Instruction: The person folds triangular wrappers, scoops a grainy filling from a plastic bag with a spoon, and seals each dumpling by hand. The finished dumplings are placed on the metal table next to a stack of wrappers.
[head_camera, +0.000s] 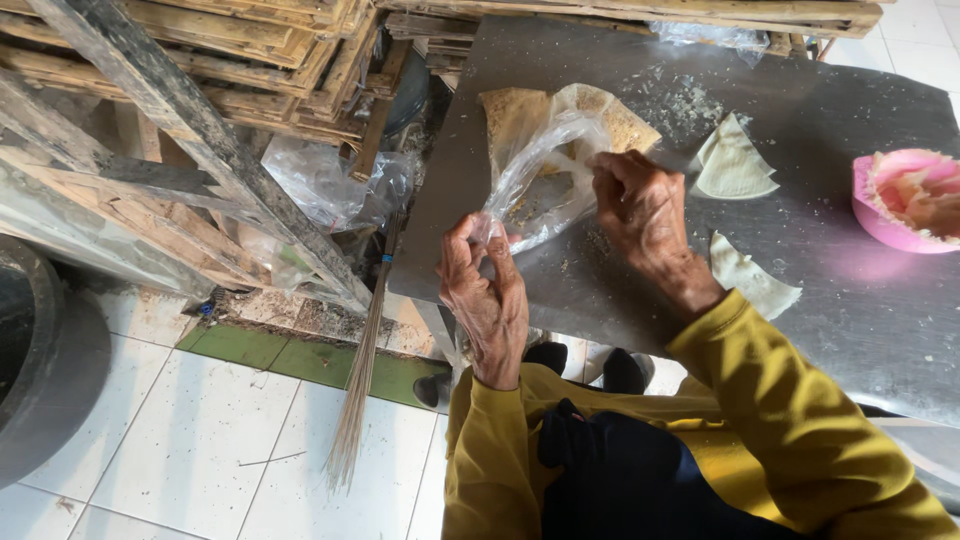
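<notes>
Looking down from the head camera, the left hand (487, 300) pinches the near edge of a clear plastic bag (545, 180), with its fingers closed tight on the thin plastic. The right hand (640, 215) grips the far side of the bag's mouth, fingers curled shut on it, so the two hands pull the opening wide. The bag lies on a grey metal table (820, 250), right at the table's near edge. Flat tan crackers (515, 115) sit partly inside the bag and partly behind it. Two pale folded pieces (735, 165) lie on the table to the right of the right hand, and one more pale piece (750, 280) lies near the wrist. A pink bowl (890, 215) sits at the right edge of the table. Both arms wear yellow sleeves (790, 410). On the left, stacked wooden boards (200, 60) lean by the table, and a thin stick broom (360, 380) stands on the white tile floor (200, 450).
</notes>
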